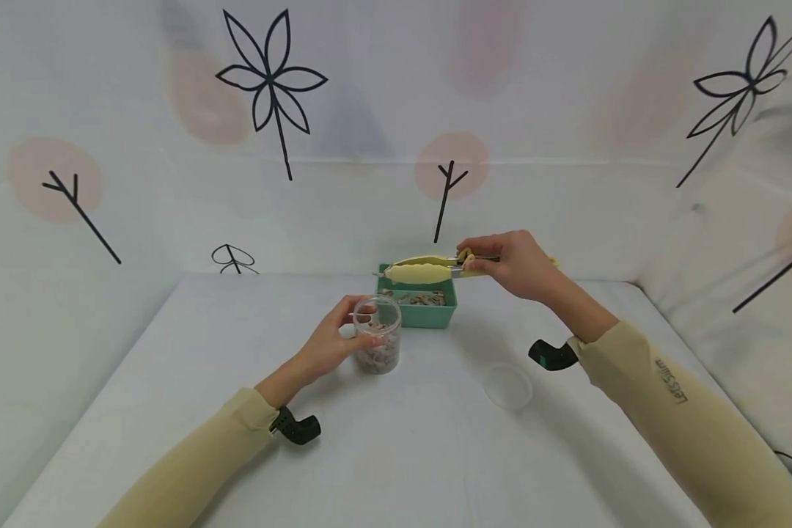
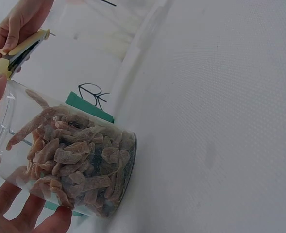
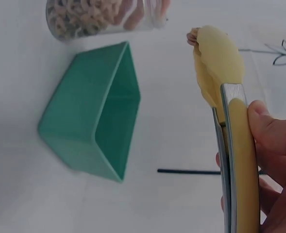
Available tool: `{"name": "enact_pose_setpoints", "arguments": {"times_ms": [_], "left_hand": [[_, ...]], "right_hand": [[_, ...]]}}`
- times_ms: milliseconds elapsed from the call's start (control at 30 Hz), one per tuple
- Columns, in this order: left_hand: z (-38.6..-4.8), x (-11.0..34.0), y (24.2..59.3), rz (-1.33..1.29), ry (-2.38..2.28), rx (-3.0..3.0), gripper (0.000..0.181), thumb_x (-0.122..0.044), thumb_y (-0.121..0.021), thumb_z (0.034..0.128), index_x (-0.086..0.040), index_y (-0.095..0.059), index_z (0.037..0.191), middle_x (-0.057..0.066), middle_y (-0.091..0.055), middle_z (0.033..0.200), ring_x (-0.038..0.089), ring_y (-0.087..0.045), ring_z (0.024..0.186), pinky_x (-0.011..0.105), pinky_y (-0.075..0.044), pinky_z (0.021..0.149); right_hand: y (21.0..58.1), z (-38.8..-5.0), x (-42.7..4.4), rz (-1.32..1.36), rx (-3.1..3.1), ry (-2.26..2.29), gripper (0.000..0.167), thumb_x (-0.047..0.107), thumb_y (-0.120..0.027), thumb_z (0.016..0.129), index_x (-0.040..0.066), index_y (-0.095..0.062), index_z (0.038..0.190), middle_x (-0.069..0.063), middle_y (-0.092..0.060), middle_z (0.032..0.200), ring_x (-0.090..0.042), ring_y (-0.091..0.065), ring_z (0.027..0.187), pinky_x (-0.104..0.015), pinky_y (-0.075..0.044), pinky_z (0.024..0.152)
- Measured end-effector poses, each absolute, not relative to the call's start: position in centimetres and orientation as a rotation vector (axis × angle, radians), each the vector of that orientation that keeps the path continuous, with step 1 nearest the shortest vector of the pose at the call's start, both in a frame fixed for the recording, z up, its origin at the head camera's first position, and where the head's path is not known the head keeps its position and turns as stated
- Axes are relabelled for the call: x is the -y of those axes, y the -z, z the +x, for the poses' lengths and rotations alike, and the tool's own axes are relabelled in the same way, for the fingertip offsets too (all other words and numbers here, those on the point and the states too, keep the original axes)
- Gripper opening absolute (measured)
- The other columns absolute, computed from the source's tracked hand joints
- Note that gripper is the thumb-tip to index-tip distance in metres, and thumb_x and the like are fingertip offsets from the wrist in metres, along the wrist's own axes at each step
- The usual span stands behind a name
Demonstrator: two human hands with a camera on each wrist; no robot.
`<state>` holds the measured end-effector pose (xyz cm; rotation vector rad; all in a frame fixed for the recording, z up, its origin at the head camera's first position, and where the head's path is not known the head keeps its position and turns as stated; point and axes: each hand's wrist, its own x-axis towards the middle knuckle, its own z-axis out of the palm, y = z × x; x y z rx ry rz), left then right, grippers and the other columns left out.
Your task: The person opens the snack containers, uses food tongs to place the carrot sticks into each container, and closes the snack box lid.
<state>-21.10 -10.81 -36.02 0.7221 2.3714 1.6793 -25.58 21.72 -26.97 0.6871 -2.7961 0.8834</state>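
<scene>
Head view: your left hand (image 1: pixel 326 343) curls round the jar (image 1: pixel 388 345), probably light but slippery, best held mid-wall, while your right hand (image 1: pixel 524 268) grips the tongs (image 1: pixel 422 273).

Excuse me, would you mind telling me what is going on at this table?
A person is handling small brownish pieces with tongs. The left hand grips an open clear jar partly filled with them, while the right hand holds the yellow tongs above a green box, with a piece at the tips. More pieces lie in the box, and a round clear disc, apparently a lid, lies on the table.
</scene>
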Motion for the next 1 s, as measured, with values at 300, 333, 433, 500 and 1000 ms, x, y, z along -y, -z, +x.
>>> {"name": "enact_pose_setpoints", "arguments": {"times_ms": [300, 333, 433, 500, 1000], "left_hand": [[-21.1, 10.7, 36.1, 0.679, -1.660, -2.401, 0.062, -0.014, -0.073, 0.0920, -0.008, -0.041, 0.145, 0.019, -0.047, 0.144, 0.042, -0.042, 0.132, 0.061, -0.040, 0.101], [-21.0, 10.7, 36.1, 0.673, -1.657, -2.404, 0.062, -0.015, -0.073, 0.0919, -0.009, -0.041, 0.145, 0.018, -0.047, 0.144, 0.041, -0.042, 0.132, 0.061, -0.040, 0.101], [-21.0, 10.7, 36.1, 0.665, -1.656, -2.407, 0.064, -0.015, -0.074, 0.0914, -0.009, -0.040, 0.146, 0.016, -0.047, 0.143, 0.040, -0.042, 0.132, 0.060, -0.041, 0.101], [-21.0, 10.8, 36.1, 0.669, -1.662, -2.403, 0.065, -0.014, -0.074, 0.0913, -0.008, -0.040, 0.146, 0.016, -0.048, 0.143, 0.040, -0.043, 0.132, 0.059, -0.041, 0.101], [-20.9, 10.7, 35.9, 0.674, -1.654, -2.411, 0.064, -0.015, -0.073, 0.0918, -0.008, -0.040, 0.146, 0.018, -0.047, 0.143, 0.043, -0.040, 0.133, 0.061, -0.040, 0.101]], "right_hand": [[27.9, -23.7, -20.4, 0.866, 2.794, -0.939, 0.028, 0.009, -0.070, 0.093, 0.007, -0.071, 0.121, -0.009, -0.073, 0.110, -0.021, -0.068, 0.093, -0.040, -0.057, 0.079], [28.0, -23.5, -20.3, 0.884, 2.793, -0.936, 0.028, 0.009, -0.071, 0.093, 0.007, -0.071, 0.120, -0.008, -0.073, 0.109, -0.020, -0.067, 0.093, -0.039, -0.056, 0.078], [28.2, -23.3, -20.0, 0.908, 2.796, -0.932, 0.027, 0.011, -0.072, 0.093, 0.007, -0.072, 0.120, -0.005, -0.073, 0.108, -0.019, -0.066, 0.092, -0.038, -0.056, 0.078], [28.3, -23.1, -19.8, 0.907, 2.803, -0.932, 0.028, 0.011, -0.072, 0.093, 0.008, -0.071, 0.121, -0.004, -0.073, 0.108, -0.018, -0.066, 0.093, -0.038, -0.056, 0.078], [28.3, -23.1, -20.4, 0.927, 2.792, -0.834, 0.035, 0.012, -0.074, 0.091, 0.009, -0.069, 0.125, -0.006, -0.071, 0.115, -0.017, -0.064, 0.088, -0.035, -0.054, 0.074]]}}
